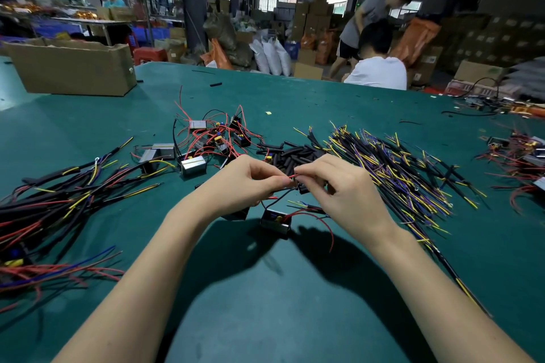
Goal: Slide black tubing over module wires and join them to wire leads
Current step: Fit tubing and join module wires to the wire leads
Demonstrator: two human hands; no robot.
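Note:
My left hand and my right hand meet above the green table, both pinching the same thin red wire between thumb and fingertips. A short piece of black tubing sits just under my right fingers. The wire belongs to a small black and silver module that hangs or rests just below the hands, with a red wire looping off to the right. A heap of black tubing pieces lies right behind my hands.
Loose modules with red wires lie behind left. A big spread of black, yellow and purple wire leads fills the right. Finished bundles lie at left. A cardboard box stands far left; people work beyond the table.

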